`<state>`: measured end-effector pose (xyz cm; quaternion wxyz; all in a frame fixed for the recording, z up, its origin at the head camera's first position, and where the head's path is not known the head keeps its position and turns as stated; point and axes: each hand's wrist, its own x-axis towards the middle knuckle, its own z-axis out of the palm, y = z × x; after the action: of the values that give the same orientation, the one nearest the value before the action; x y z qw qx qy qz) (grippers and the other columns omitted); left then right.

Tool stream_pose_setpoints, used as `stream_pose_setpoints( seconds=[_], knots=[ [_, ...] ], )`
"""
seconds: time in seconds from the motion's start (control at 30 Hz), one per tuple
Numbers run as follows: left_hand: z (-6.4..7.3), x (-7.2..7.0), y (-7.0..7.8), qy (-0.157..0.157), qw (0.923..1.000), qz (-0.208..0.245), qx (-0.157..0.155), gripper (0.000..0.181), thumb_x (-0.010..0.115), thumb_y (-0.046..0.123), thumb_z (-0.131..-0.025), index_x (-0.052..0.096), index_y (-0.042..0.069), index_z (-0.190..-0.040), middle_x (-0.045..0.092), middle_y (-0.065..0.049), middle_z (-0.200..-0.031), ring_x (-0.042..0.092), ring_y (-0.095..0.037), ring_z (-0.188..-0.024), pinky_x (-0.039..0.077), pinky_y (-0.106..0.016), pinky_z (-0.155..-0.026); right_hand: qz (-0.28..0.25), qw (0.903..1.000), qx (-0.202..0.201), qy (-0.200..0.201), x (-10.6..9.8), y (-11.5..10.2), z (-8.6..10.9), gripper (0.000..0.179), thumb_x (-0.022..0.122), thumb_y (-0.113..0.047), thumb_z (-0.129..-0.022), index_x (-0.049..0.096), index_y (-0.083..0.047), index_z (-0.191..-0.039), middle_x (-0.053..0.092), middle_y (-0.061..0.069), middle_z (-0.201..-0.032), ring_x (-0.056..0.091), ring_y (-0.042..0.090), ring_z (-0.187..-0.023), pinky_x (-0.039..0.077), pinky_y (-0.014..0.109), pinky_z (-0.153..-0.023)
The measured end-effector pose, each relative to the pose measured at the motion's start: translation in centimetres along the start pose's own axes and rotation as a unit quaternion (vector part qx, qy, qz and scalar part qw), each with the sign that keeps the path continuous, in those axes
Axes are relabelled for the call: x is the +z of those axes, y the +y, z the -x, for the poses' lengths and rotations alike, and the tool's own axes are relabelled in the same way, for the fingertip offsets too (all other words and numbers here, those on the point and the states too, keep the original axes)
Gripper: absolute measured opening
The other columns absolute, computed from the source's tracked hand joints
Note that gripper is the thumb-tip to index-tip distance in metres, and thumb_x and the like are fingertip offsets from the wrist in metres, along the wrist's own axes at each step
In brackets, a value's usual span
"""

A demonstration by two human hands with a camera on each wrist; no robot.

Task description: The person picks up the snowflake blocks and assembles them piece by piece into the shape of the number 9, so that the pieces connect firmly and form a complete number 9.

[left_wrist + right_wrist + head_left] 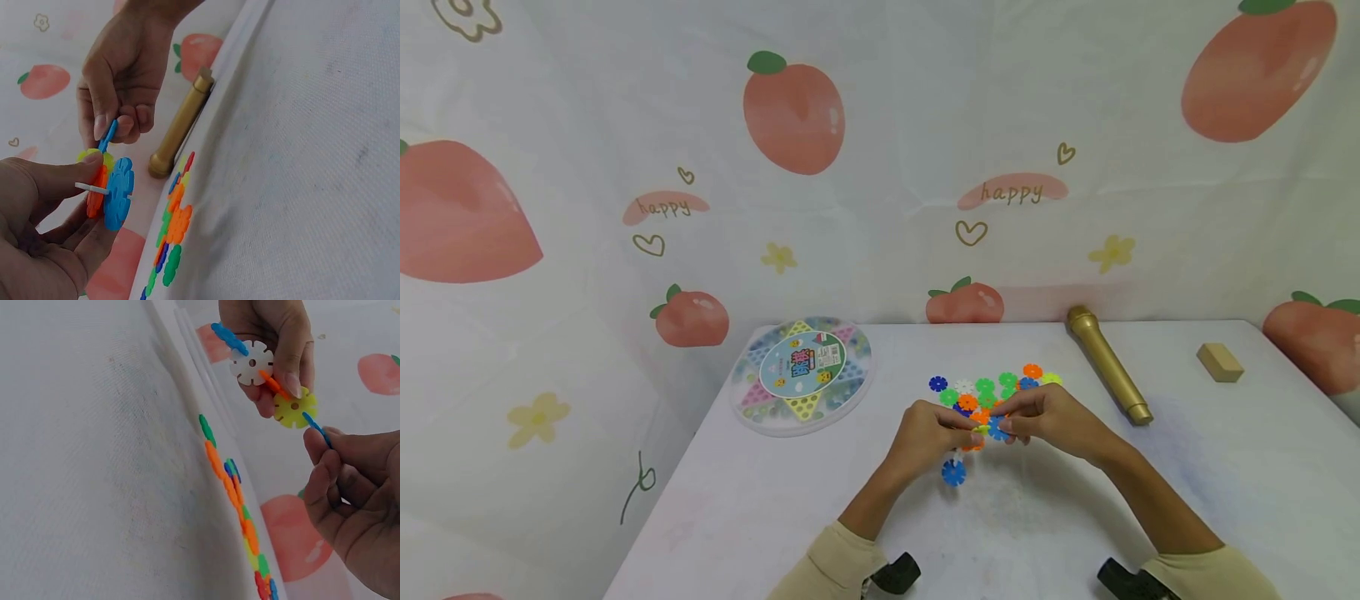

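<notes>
In the head view my left hand [927, 437] holds a short chain of plastic snowflake discs. The chain has a blue disc [229, 339] at one end, then a white disc [244, 370], an orange disc [272, 384] and a yellow disc [299, 415]. The left thumb and fingers pinch it around the yellow and orange discs. My right hand [1060, 422] pinches another blue snowflake disc [317, 429] between thumb and forefinger. Its edge meets the yellow disc's rim; whether the slots are engaged I cannot tell. Both hands are raised above the table.
Behind the hands lie several loose snowflake discs [987, 387] in mixed colours. A round board-game box [752, 367] is at the table's back left. A gold microphone [1105, 358] and a small wooden block [1220, 362] lie to the right on the white table [737, 517].
</notes>
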<state>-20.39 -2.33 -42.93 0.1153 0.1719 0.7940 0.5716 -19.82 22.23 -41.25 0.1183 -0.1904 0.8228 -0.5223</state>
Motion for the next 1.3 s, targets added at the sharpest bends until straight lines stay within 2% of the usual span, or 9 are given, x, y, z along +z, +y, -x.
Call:
stream_pose_setpoints(
  seconds=[0.23, 0.43, 0.53, 0.67, 0.8, 0.97, 1.17, 1.3],
  knots=[
    [0.1, 0.3, 0.1, 0.010, 0.9999, -0.009, 0.005, 0.012, 0.087, 0.015, -0.089, 0.086, 0.005, -0.096, 0.080, 0.001, -0.081, 0.073, -0.007, -0.073, 0.057, -0.022, -0.066, -0.017, 0.9998, 0.006, -0.003, 0.2, 0.2, -0.1, 0.025, 0.071, -0.012, -0.100, 0.077, 0.004, -0.118, 0.076, 0.014, -0.088, 0.069, 0.034, -0.077, 0.061, 0.037, -0.074],
    [0.0, 0.3, 0.2, 0.009, 0.9997, -0.021, 0.010, 0.010, 0.088, 0.015, -0.088, 0.086, 0.006, -0.093, 0.078, 0.003, -0.077, 0.069, -0.006, -0.068, 0.055, -0.022, -0.062, -0.014, 0.9999, 0.007, -0.006, 0.3, 0.7, -0.1, 0.024, 0.070, -0.015, -0.102, 0.078, 0.001, -0.117, 0.074, 0.009, -0.086, 0.069, 0.031, -0.076, 0.060, 0.041, -0.076],
    [0.0, 0.3, 0.1, 0.004, 1.0000, -0.002, 0.005, 0.011, 0.087, 0.014, -0.089, 0.085, 0.008, -0.098, 0.078, 0.002, -0.084, 0.071, -0.008, -0.070, 0.057, -0.023, -0.065, -0.011, 0.9999, 0.012, -0.004, 0.3, 0.9, -0.1, 0.025, 0.070, -0.019, -0.102, 0.078, 0.000, -0.118, 0.074, 0.009, -0.088, 0.069, 0.034, -0.080, 0.059, 0.042, -0.078],
    [-0.1, 0.3, -0.1, 0.003, 0.9997, 0.021, -0.012, 0.021, 0.087, 0.014, -0.089, 0.083, 0.012, -0.110, 0.078, 0.000, -0.099, 0.073, -0.011, -0.074, 0.060, -0.025, -0.070, -0.010, 0.9997, 0.021, -0.001, 0.3, 0.9, -0.2, 0.028, 0.068, -0.021, -0.104, 0.076, -0.001, -0.121, 0.074, 0.015, -0.092, 0.068, 0.036, -0.086, 0.058, 0.045, -0.081],
    [-0.1, 0.4, -0.2, 0.007, 0.9993, 0.028, -0.025, 0.028, 0.086, 0.016, -0.090, 0.081, 0.013, -0.117, 0.077, -0.002, -0.109, 0.075, -0.013, -0.081, 0.062, -0.028, -0.075, -0.014, 0.9995, 0.029, 0.008, 0.3, 0.8, -0.3, 0.031, 0.065, -0.020, -0.104, 0.073, -0.001, -0.128, 0.072, 0.020, -0.092, 0.067, 0.036, -0.089, 0.055, 0.045, -0.083],
    [-0.1, 0.5, -0.2, 0.011, 0.9986, 0.038, -0.034, 0.030, 0.083, 0.014, -0.092, 0.079, 0.011, -0.122, 0.077, -0.003, -0.111, 0.076, -0.013, -0.087, 0.063, -0.029, -0.078, -0.028, 0.9992, 0.024, 0.017, 0.5, 1.0, -0.4, 0.036, 0.063, -0.018, -0.104, 0.066, 0.001, -0.135, 0.072, 0.026, -0.099, 0.067, 0.039, -0.089, 0.058, 0.039, -0.081],
    [-0.1, 0.5, -0.2, -0.011, 0.9967, 0.068, -0.042, 0.037, 0.082, 0.011, -0.092, 0.074, 0.008, -0.128, 0.077, -0.004, -0.114, 0.078, -0.017, -0.090, 0.064, -0.033, -0.084, -0.049, 0.9978, 0.029, 0.034, 0.6, 1.1, -0.5, 0.033, 0.067, -0.019, -0.103, 0.068, 0.001, -0.130, 0.071, 0.028, -0.099, 0.068, 0.039, -0.087, 0.059, 0.035, -0.081],
    [-0.1, 0.5, 0.0, -0.020, 0.9967, 0.064, -0.045, 0.040, 0.082, 0.021, -0.094, 0.073, 0.009, -0.131, 0.076, -0.003, -0.114, 0.077, -0.017, -0.093, 0.064, -0.034, -0.084, -0.055, 0.9974, 0.029, 0.037, 0.7, 1.2, -0.5, 0.031, 0.067, -0.015, -0.103, 0.067, 0.002, -0.129, 0.071, 0.028, -0.099, 0.068, 0.039, -0.087, 0.060, 0.035, -0.081]
  ],
)
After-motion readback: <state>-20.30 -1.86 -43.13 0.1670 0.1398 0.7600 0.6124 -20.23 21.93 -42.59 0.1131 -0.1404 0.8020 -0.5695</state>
